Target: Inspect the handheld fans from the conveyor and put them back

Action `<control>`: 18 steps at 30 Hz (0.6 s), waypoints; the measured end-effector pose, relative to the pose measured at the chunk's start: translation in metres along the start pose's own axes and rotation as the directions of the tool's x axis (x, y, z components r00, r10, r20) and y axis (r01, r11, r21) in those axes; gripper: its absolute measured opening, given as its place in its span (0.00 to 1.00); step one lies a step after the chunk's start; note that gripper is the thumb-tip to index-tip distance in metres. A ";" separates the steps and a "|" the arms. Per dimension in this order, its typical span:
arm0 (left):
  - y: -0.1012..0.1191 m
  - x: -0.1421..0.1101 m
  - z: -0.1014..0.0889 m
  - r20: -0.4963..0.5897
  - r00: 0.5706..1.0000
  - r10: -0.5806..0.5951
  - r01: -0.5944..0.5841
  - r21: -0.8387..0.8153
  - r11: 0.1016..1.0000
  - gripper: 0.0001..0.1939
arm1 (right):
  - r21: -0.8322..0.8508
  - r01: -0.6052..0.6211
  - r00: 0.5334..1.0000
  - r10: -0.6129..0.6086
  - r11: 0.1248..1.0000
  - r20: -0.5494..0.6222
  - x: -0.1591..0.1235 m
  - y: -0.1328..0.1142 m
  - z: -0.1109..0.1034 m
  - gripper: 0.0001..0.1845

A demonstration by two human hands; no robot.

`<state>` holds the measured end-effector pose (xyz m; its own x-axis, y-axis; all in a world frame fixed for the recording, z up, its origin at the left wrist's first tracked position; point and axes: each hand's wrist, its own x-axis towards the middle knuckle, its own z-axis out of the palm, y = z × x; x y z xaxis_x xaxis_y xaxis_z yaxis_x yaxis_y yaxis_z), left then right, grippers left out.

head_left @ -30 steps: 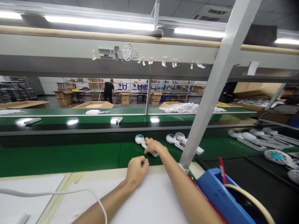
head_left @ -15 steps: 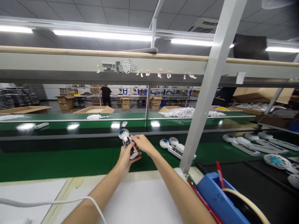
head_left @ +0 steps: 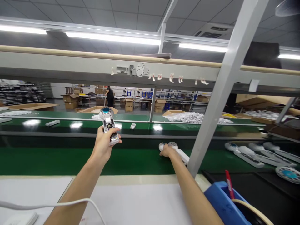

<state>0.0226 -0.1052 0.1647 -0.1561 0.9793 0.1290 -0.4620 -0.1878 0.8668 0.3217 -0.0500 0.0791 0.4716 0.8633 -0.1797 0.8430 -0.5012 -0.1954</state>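
Head view: left hand (head_left: 102, 145), fingers closed around the open-cased handle of a white handheld appliance (head_left: 109, 125), raised upright above the green conveyor belt (head_left: 58, 161), blue-centred round head uppermost. Right hand (head_left: 167, 151), fingers curled over a second white appliance (head_left: 181, 155) lying on the belt, just beside the grey metal upright (head_left: 211, 125).

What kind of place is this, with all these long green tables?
It looks like a factory assembly floor: a green conveyor belt holds rows of white handheld devices, cardboard boxes are stacked beyond, and a worker stands at a far bench.
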 end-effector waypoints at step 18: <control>0.045 -0.033 0.005 0.012 0.999 0.032 -0.031 -0.095 0.995 0.13 | 0.528 0.131 0.970 -0.219 0.839 0.109 -0.006 -0.009 -0.002 0.14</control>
<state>0.0117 -0.1457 0.2021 -0.1599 0.9737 0.1625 -0.5378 -0.2240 0.8128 0.3120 -0.0511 0.0841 0.2442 0.9405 -0.2362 0.6324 -0.3391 -0.6965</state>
